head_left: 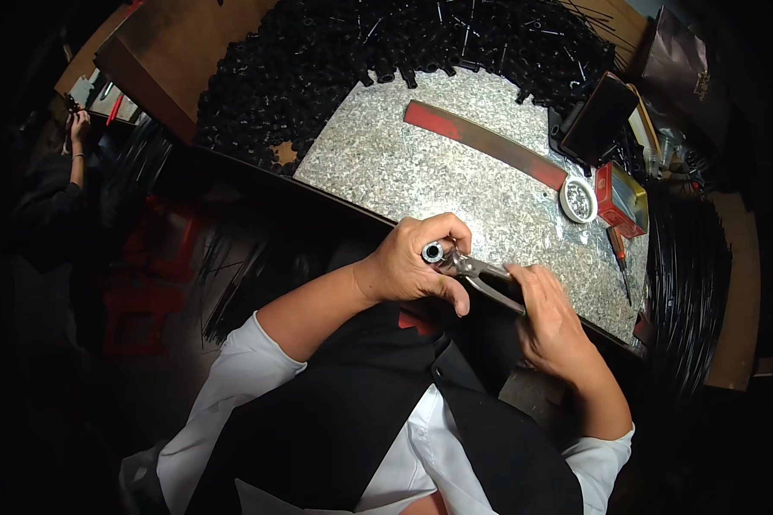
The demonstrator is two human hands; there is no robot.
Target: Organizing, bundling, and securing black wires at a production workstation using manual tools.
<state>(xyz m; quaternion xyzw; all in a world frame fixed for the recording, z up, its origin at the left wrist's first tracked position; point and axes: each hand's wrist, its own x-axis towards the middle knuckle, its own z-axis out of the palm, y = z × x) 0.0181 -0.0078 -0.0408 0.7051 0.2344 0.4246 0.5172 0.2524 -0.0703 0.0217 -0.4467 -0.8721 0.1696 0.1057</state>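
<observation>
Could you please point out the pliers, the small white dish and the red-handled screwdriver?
pliers (481, 273), head view, on the metal handles.
small white dish (578, 200), head view, rim.
red-handled screwdriver (615, 242), head view, red handle.

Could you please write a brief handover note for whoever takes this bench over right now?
Left hand: closed around a small ring-ended cylindrical part, held over the bench's near edge.
Right hand: gripping the handles of the metal pliers, whose nose meets the part.
Black tube pieces lie heaped at the back of the speckled metal sheet; a small white dish sits right.
Done or left: cannot tell.
</observation>
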